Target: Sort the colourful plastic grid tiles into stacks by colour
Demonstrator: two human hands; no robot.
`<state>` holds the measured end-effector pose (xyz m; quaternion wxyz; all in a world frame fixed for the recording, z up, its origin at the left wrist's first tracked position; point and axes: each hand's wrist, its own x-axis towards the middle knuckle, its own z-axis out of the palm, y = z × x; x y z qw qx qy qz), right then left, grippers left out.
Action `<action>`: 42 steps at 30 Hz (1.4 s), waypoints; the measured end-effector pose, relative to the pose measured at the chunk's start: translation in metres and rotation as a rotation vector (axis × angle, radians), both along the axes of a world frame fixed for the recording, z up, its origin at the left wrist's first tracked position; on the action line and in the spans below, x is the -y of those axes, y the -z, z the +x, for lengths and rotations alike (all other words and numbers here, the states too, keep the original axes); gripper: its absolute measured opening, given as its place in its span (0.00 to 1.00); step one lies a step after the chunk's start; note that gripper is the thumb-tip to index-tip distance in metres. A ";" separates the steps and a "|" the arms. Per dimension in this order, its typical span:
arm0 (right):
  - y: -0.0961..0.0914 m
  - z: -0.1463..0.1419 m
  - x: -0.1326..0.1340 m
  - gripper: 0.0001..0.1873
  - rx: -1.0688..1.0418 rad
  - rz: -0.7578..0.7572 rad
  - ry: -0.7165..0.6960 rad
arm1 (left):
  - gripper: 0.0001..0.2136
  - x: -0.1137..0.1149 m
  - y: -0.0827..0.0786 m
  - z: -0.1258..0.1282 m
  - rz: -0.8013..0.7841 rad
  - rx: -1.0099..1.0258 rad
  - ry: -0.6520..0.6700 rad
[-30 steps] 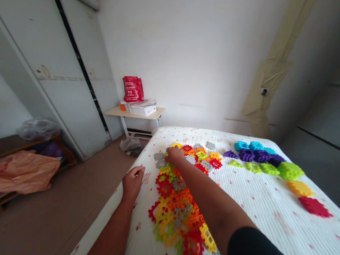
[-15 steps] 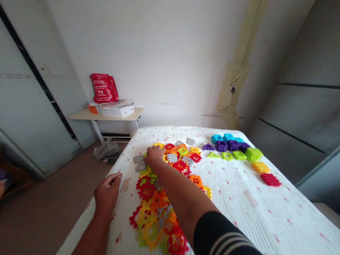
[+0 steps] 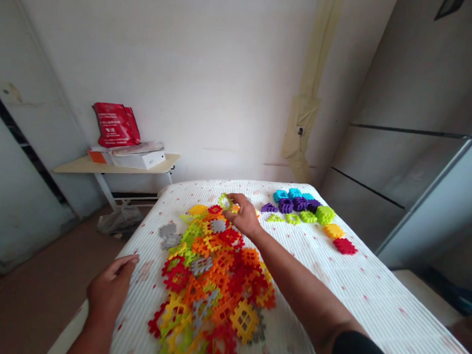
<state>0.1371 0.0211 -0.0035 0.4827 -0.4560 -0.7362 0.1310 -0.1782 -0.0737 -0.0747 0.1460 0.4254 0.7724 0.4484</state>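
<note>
Several one-colour stacks (image 3: 300, 204) are sitting centre-right, a mixed heap (image 3: 219, 277) lying unsorted lower-centre, your right hand (image 3: 244, 216) pinching a green piece (image 3: 221, 198), your left hand (image 3: 109, 287) showing unclear fingers.

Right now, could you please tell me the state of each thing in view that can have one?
Right hand: pinching
Light green piece: held in the right hand
Left hand: loosely curled, nothing visible inside
Mixed pile: loose, overlapping
Blue pieces: grouped
Purple pieces: grouped, apart from the pile
Red bag: roughly upright
Clear plastic bag: crumpled
</note>
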 end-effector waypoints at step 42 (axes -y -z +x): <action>0.052 0.200 0.009 0.36 0.669 -0.329 0.615 | 0.17 0.007 -0.018 0.014 -0.146 -0.015 -0.044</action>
